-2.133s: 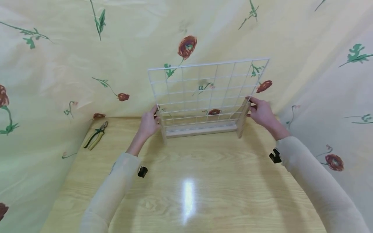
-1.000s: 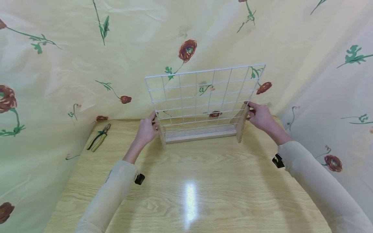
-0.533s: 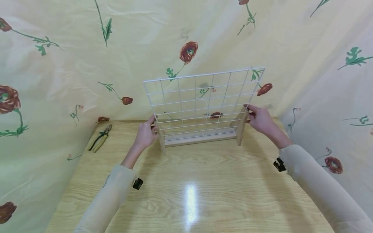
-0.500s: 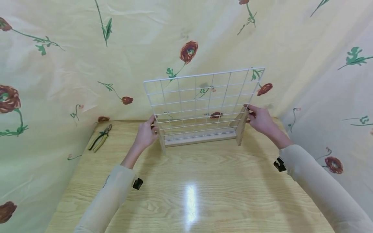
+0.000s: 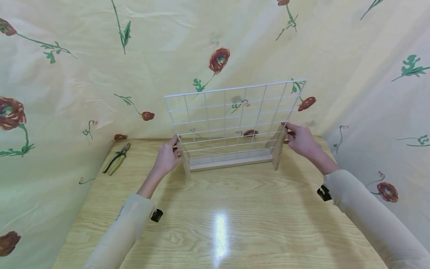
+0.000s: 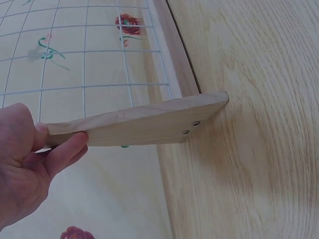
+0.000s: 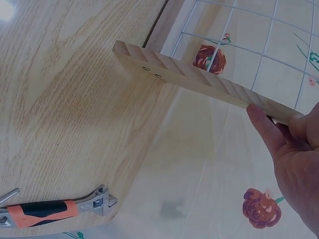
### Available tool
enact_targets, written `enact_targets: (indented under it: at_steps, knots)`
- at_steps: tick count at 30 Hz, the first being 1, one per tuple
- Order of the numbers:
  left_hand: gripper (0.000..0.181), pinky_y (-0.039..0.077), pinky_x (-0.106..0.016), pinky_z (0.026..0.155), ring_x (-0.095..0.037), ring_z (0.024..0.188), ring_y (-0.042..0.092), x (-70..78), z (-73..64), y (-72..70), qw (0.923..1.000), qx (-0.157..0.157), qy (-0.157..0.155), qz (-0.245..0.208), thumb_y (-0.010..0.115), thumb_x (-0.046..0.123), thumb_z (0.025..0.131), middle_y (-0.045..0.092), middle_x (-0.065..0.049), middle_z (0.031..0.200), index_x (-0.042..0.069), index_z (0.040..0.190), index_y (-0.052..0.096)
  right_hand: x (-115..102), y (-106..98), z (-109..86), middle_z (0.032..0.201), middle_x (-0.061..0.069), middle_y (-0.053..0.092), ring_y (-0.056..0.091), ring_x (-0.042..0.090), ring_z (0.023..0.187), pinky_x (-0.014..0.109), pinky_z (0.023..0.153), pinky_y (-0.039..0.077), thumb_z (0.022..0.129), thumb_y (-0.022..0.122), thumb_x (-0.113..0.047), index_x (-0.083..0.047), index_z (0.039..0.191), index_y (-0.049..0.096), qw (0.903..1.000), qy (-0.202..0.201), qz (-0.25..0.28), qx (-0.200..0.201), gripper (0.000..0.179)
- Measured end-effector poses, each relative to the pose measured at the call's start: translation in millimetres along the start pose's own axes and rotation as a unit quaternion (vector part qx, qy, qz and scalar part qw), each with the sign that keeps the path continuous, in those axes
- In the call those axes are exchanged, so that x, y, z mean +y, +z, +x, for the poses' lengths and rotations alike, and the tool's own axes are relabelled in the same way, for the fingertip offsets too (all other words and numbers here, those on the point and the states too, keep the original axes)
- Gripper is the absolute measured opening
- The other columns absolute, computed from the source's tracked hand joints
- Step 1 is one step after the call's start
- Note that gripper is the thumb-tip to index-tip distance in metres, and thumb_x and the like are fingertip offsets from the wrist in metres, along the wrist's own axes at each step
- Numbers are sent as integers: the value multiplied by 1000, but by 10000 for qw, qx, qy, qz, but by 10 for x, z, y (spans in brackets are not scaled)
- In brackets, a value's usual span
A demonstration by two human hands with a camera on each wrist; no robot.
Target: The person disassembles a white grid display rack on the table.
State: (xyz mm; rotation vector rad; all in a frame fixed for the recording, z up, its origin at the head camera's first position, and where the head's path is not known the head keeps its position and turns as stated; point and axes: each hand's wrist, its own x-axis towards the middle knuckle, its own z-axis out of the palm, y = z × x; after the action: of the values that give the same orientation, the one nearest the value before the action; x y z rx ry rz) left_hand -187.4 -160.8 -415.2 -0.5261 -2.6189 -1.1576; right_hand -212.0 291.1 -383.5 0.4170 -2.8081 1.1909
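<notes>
The wooden stand (image 5: 231, 164) is upright on the surface (image 5: 181, 213), with a floral sheet (image 5: 151, 56) behind it. A white wire grid (image 5: 224, 118) rises from the stand, between its two side panels; whether it is fastened cannot be determined. The left hand (image 5: 167, 156) is at the upper end of the stand's left side panel (image 6: 134, 128); its grip is narrowed to the board, thumb and fingers pinching the wood. The right hand (image 5: 300, 141) pinches the upper end of the stand's right side panel (image 7: 194, 77), its grip similarly narrow. Two screw heads (image 6: 196, 123) show low on the left side panel's outer face.

Pliers (image 5: 121, 153), one handle dark and one yellowish, lie left of the stand, well apart from it. An adjustable wrench (image 7: 47, 211) with an orange-and-black handle lies right of the stand, also well apart.
</notes>
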Motion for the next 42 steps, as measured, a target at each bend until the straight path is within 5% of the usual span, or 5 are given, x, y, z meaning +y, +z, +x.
enact_targets:
  at_steps: [16, 25, 42]
  knots:
    - [27, 63, -41, 73, -46, 98, 67, 15, -100, -28, 9995, 27, -119, -308, 58, -22, 88, 66, -26, 93, -6, 108, 55, -19, 26, -65, 127, 44, 50, 61, 54, 102, 37, 73, 61, 91, 42, 22, 18, 138, 44, 9999, -85, 72, -26, 47]
    - [25, 63, -40, 72, -47, 100, 66, 26, -153, -65, 9995, -21, -206, -257, 55, -23, 88, 63, -24, 93, -7, 108, 53, -16, 61, -61, 129, 43, 50, 63, 53, 99, 47, 73, 60, 91, 42, 22, 19, 135, 47, 9996, -245, 116, 40, 44]
    - [33, 63, -37, 69, -43, 94, 69, -3, -222, -97, 9998, 53, -84, 156, 59, -21, 87, 66, -25, 93, -5, 116, 54, -23, 80, -95, 119, 44, 54, 65, 53, 94, 39, 69, 62, 90, 46, 23, 19, 136, 46, 9985, -547, 81, 50, 46]
